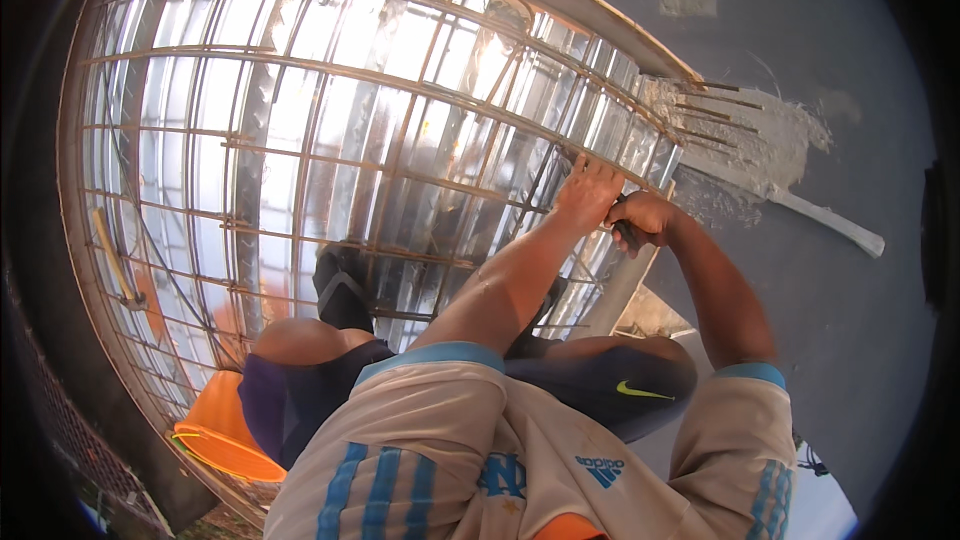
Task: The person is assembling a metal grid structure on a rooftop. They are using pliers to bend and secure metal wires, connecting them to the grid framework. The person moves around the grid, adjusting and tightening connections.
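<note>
My left hand [590, 192] reaches out to the right end of a rusty steel rebar grid [440, 105], its fingers bent over a bar near the edge. Close beside it, my right hand [648, 218] is closed around a dark-handled tool [625, 236]; the working end of this tool is hidden by the hands. The two hands almost touch. Under the bars lies shiny corrugated metal decking [350, 170]. Any tie wire between my fingers is too small to make out.
A hammer [128, 290] with a yellow handle lies on the grid at the left. An orange bucket [225, 430] stands by my left knee. Bar ends [715, 110] stick out toward a grey wall [830, 60] with rough mortar. Wooden boards [620, 30] edge the grid.
</note>
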Action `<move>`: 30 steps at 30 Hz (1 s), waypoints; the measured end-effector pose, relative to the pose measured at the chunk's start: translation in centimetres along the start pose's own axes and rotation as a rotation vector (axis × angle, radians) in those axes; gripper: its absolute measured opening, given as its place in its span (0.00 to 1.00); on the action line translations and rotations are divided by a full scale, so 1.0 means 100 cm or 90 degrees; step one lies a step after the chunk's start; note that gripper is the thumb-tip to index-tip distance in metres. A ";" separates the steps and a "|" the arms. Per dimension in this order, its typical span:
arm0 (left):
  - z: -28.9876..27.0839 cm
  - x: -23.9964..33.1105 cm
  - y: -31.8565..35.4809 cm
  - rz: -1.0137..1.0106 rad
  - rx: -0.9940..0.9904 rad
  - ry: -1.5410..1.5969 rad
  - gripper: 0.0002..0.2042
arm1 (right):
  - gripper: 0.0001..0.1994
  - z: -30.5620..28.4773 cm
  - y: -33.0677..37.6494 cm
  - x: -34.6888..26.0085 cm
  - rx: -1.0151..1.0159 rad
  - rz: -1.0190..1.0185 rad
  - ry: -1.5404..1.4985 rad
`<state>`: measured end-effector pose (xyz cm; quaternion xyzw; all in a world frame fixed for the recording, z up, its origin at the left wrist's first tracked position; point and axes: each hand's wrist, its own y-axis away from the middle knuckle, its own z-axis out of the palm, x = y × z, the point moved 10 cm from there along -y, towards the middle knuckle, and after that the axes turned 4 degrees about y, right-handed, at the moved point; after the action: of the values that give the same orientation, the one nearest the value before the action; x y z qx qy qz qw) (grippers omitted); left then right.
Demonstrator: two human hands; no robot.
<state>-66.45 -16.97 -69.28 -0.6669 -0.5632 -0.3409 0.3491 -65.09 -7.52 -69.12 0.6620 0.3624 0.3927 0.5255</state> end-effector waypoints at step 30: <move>-0.011 -0.016 -0.022 -0.092 -0.086 0.156 0.14 | 0.16 -0.008 0.080 -0.097 0.500 -0.151 0.786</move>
<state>-68.93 -18.45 -69.83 -0.6000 -0.5388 -0.4811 0.3438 -69.48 -17.33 -62.47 0.4161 0.7750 0.4756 -0.0102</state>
